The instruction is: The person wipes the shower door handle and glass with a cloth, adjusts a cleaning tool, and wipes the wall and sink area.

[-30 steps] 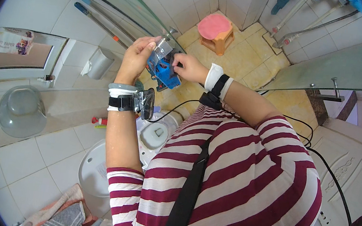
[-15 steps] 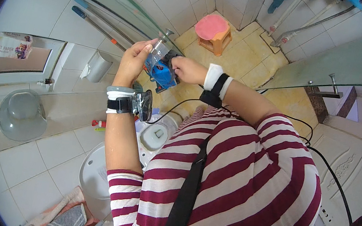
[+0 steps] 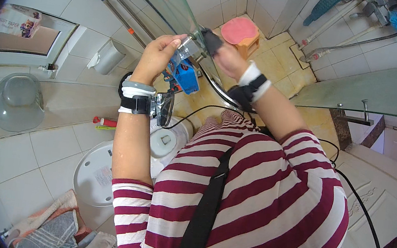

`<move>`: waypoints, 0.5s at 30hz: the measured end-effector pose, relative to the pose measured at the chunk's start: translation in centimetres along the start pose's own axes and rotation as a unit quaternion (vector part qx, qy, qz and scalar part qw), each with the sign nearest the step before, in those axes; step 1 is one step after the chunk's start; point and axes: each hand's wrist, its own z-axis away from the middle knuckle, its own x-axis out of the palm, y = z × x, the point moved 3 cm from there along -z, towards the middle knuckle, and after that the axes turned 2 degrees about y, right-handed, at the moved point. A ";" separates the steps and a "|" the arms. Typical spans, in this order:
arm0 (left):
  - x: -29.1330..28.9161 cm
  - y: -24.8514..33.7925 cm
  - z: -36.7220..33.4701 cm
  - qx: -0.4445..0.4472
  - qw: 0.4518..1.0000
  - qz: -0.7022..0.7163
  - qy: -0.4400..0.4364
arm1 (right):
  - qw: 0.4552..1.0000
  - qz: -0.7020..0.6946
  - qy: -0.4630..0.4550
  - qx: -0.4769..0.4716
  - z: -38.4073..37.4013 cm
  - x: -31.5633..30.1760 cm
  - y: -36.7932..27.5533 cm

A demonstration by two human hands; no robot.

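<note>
My left hand (image 3: 160, 54) is closed, thumb and fingers pinching a clear see-through piece (image 3: 186, 49) beside the metal knobs (image 3: 202, 56) of the glass door (image 3: 180, 8). Just below that piece is a blue packet-like thing (image 3: 186, 77) with some dark and orange parts; whether it hangs from the clear piece cannot be told. My right hand (image 3: 230, 58), smeared by motion, grips a dark grey cloth (image 3: 211, 41) against or close to the glass door's edge. A curved metal handle (image 3: 216, 87) runs below the knobs.
A stool (image 3: 242, 32) with a pink top stands on yellowish tiles. Two long poles (image 3: 123, 13) lean by the left wall. Another glass panel (image 3: 361, 89) is at right. A toilet (image 3: 164, 142) and a round white lid (image 3: 98, 173) lie near my left arm. A black cable (image 3: 362, 203) trails right.
My right hand has moved up and away from the blue thing to the glass edge, carrying the dark cloth. My left hand keeps its pinch. The whole view has shifted slightly.
</note>
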 end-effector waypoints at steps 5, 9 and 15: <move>-0.2 -0.2 0.0 -0.019 1.000 0.008 -0.003 | 0.931 0.349 -0.041 0.101 0.7 0.6 0.3; 0.0 -0.1 0.1 -0.008 0.999 0.036 0.003 | 0.875 0.477 -0.023 0.074 1.9 -1.3 -0.2; 0.0 -0.3 0.7 0.000 1.000 -0.005 -0.015 | 0.932 0.206 0.104 0.281 3.9 -6.0 1.3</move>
